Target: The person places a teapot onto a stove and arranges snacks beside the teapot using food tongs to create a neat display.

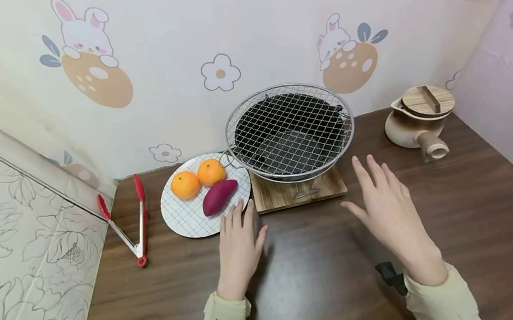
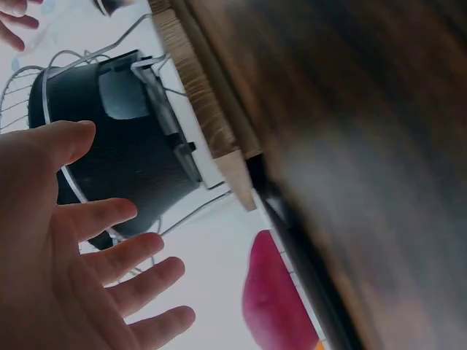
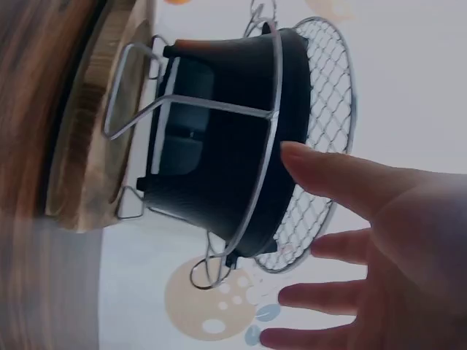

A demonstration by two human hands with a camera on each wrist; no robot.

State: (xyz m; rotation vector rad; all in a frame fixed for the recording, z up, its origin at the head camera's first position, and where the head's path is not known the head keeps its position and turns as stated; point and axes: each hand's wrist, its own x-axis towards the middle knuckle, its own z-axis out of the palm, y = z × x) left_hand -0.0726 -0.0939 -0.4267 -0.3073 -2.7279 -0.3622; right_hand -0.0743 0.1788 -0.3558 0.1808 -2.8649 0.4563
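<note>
A black charcoal grill pot (image 3: 219, 138) in a wire stand sits on a square wooden board (image 1: 298, 192). Over its top lies a round wire mesh (image 1: 288, 130). My right hand (image 1: 387, 208), fingers spread and holding nothing, hovers in front of the pot's right side. The left hand (image 1: 238, 244) is spread too, with its fingertips near the plate's front right edge. On that round white checked plate (image 1: 185, 221) are two mandarins (image 1: 185, 185) and a purple sweet potato (image 1: 219, 197). In the left wrist view the sweet potato (image 2: 276, 299) lies beyond the left fingertips.
Red-and-silver tongs (image 1: 139, 226) lie spread apart at the table's left side. A clay teapot (image 1: 412, 129) with a wooden lid and side handle stands at the back right. Behind the table (image 1: 317, 279) rises a wall with rabbit prints. A black strap piece hangs by the right wrist.
</note>
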